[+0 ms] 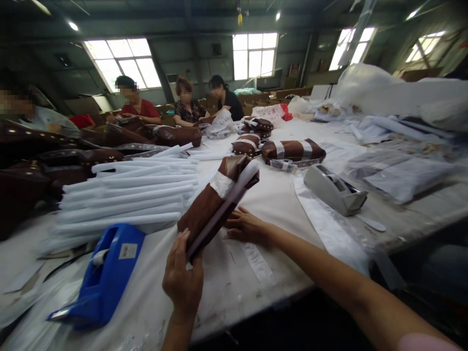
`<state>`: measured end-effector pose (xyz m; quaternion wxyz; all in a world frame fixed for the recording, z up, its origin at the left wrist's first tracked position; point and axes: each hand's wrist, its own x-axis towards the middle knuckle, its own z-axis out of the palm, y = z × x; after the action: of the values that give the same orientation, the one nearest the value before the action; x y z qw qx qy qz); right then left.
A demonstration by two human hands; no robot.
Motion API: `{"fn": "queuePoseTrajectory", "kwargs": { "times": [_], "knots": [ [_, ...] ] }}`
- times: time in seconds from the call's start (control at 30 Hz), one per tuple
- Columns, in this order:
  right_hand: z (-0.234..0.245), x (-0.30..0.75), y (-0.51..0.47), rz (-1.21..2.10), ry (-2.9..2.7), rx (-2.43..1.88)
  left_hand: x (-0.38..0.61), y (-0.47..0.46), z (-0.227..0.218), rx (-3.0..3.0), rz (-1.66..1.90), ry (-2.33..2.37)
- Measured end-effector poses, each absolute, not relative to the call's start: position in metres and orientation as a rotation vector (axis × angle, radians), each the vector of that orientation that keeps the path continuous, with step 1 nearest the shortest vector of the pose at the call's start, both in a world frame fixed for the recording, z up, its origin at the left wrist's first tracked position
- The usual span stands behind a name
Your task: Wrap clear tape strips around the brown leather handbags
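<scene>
A folded brown leather-like bundle (208, 207) is tilted up off the table, with a pale band (222, 184) around its upper part and a white rolled tube (249, 174) along its side. At its lower end my left hand (184, 273) grips it, the thumb on the near side and the fingers on the other. My right hand (246, 225) is beside the bundle's right side, low over the table, fingers stretched out and their tips partly hidden by it. Whether those tips touch the bundle I cannot tell. Below my right hand lies a strip of clear tape or film (257, 263).
Left are a blue tape dispenser (109, 275) and a pile of white rolled tubes (127, 200). A grey tape dispenser (334, 189) stands right, near banded brown bundles (293, 151). Plastic bags (405, 170) lie farther right. Several people (137, 109) sit across the table.
</scene>
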<state>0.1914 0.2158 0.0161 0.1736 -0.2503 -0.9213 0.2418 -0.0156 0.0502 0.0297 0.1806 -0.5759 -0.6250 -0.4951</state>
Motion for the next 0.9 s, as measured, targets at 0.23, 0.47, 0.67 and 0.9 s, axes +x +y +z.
{"fn": "queuePoseTrajectory", "kwargs": {
  "times": [0.23,0.47,0.67,0.9],
  "knots": [
    [0.023,0.235,0.159,0.814,-1.730,-1.028,0.010,0.057,0.051,-1.700,-1.386,-1.520],
    [0.067,0.317,0.064,0.487,-1.453,-1.232,0.053,0.035,0.018,-2.063,-1.125,-1.270],
    [0.102,0.276,0.138,0.299,-2.083,-1.050,0.065,0.023,0.003,-2.100,-1.098,-1.308],
    [0.089,0.205,0.255,0.376,-2.669,-1.490,0.065,0.023,0.007,-2.074,-1.087,-1.259]
  ]
}}
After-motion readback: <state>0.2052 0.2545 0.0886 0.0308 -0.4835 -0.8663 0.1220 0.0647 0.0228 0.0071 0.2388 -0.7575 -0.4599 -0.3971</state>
